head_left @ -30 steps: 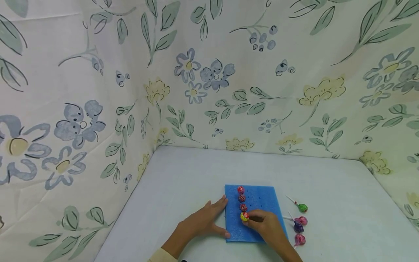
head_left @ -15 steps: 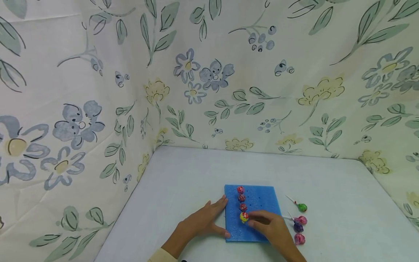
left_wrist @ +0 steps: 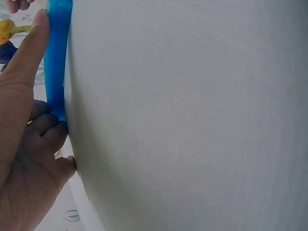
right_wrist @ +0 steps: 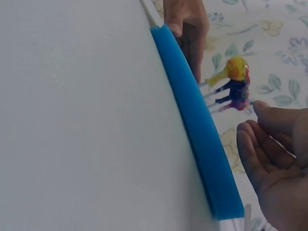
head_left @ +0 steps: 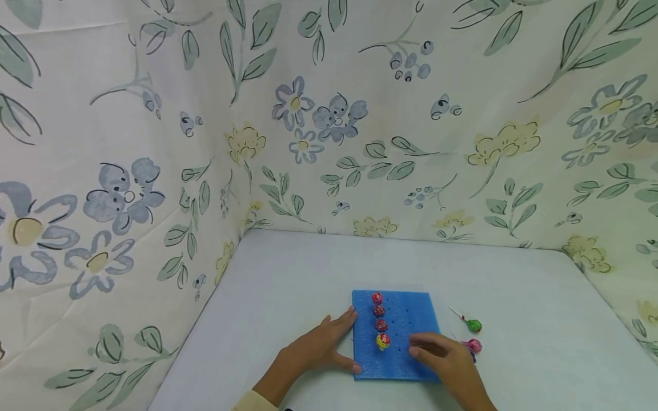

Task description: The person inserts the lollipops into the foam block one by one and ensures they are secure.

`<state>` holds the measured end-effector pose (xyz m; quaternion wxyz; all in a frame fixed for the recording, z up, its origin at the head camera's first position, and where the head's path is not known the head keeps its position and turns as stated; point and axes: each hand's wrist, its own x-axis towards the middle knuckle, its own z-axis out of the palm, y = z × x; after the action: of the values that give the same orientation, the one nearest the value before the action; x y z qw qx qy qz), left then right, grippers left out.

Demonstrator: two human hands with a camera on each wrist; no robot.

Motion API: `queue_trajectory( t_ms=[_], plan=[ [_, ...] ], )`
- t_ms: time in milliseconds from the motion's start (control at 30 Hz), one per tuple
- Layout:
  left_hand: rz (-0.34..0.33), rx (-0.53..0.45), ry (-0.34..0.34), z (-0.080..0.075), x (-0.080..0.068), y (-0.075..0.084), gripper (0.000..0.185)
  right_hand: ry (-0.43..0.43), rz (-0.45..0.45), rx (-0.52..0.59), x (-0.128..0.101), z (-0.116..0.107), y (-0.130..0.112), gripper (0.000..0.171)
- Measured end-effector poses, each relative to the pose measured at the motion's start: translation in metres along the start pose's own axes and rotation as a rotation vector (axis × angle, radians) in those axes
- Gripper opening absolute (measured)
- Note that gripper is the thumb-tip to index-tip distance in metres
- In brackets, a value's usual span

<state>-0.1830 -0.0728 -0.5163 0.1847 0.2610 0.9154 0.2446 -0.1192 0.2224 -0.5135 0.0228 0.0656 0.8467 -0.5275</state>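
Head view: we're pulling our right hand (head_left: 444, 357) off the yellow lollipop (head_left: 382, 341), fingers loose and empty now, so it's standing planted in the foam (head_left: 411, 311); left hand (head_left: 321, 345) is still flat against the foam's left edge.

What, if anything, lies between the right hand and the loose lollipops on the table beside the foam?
Nothing visible does. The right hand hovers over the blue foam pad's right edge, fingers relaxed and empty. The pink lollipop lies just past its knuckles, the green lollipop slightly farther back, on bare table.

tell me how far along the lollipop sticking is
Done: four lollipops stand in one row in the foam. In hand: nothing; the right hand is empty above the foam, the left hand steadies its edge. Left: at least two loose lollipops beside it.
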Motion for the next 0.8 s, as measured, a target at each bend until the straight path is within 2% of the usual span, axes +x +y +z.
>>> queue_trajectory(
  t_ms=[400,633,800],
  plan=[
    [-0.016,0.011,0.0,0.0,0.001,0.0,0.114,0.056,0.021,0.036,-0.008,-0.029,0.014,0.037],
    [-0.009,0.006,-0.002,0.0,0.001,-0.001,0.114,0.087,0.119,0.005,-0.014,-0.044,0.013,0.05],
    [-0.009,0.011,-0.001,0.001,0.001,-0.002,0.114,0.089,0.159,0.041,-0.018,-0.053,0.016,0.052]
  ],
)
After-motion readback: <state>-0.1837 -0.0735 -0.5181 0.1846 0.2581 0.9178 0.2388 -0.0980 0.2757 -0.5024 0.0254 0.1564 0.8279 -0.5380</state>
